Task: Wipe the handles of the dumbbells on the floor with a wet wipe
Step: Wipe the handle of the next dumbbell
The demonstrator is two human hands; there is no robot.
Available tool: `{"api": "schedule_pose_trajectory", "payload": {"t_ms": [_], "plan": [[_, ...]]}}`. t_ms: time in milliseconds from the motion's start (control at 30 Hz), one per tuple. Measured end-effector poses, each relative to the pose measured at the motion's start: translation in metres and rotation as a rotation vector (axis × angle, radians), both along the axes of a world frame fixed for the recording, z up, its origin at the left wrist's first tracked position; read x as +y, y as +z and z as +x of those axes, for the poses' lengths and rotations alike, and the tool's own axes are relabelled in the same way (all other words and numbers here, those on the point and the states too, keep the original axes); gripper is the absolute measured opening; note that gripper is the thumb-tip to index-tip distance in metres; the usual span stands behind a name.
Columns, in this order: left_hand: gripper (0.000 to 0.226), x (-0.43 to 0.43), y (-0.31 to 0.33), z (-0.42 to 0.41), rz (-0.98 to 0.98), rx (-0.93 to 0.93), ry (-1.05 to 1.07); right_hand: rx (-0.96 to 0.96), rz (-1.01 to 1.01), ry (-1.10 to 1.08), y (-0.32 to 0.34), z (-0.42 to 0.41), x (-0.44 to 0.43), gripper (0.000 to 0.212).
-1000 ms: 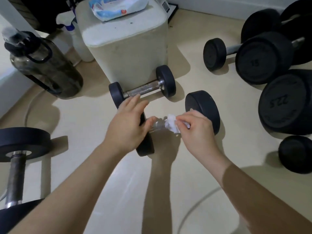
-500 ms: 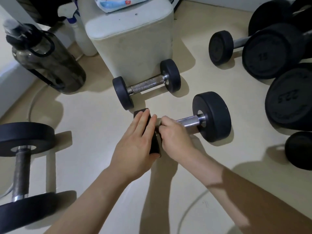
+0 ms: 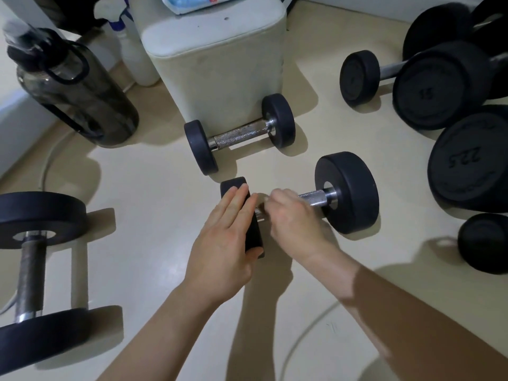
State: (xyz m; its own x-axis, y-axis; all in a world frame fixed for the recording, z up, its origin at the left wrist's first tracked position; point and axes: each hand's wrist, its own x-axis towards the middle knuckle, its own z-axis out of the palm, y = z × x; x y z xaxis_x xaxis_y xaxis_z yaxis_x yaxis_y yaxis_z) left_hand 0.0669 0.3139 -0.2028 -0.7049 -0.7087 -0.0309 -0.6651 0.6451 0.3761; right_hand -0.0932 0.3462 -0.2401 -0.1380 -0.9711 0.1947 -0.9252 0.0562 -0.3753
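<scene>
The pale floor (image 3: 154,171) carries the weights. A dumbbell (image 3: 343,210) lies crosswise in the middle, with a small dumbbell (image 3: 239,136) just behind it against a white stool (image 3: 220,64). A big dumbbell (image 3: 30,259) lies at the left and heavy dumbbells (image 3: 439,86) crowd the right. A wipe pack (image 3: 192,4) sits on the stool, and a dark bottle (image 3: 82,100) stands to its left.

The left hand (image 3: 225,237) lies flat, fingers straight, against the outer face of the dumbbell's near head (image 3: 233,184), with the thumb low at its edge. It grasps nothing and only steadies. The right hand (image 3: 294,218) is curled round the handle (image 3: 312,196) at the end next to that head. The wipe cannot be made out and is most likely folded under the fingers. Bare knurled handle shows between the right hand and the far head (image 3: 354,185).

The step looks like a wiping pass along the handle. To do it well, the left hand should press firmly enough that the round heads do not roll. The right hand should slide all the way to the far head and twist as it goes, so the underside and the knurling get wet too. The two ends of the handle, tight against the heads, likely trap grime and want a turn of their own. Each other handle on the floor would need the same.
</scene>
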Motion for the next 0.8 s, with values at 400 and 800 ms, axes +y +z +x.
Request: {"api": "schedule_pose_trajectory", "payload": {"t_ms": [400, 800], "plan": [[0.072, 0.017, 0.001, 0.005, -0.066, 0.066, 0.020, 0.026, -0.041, -0.288, -0.007, -0.022, 0.014, 0.021], [0.064, 0.022, 0.015, 0.002, -0.006, 0.072, 0.059, 0.013, 0.035, -0.127, -0.001, 0.009, 0.027, 0.024]]}}
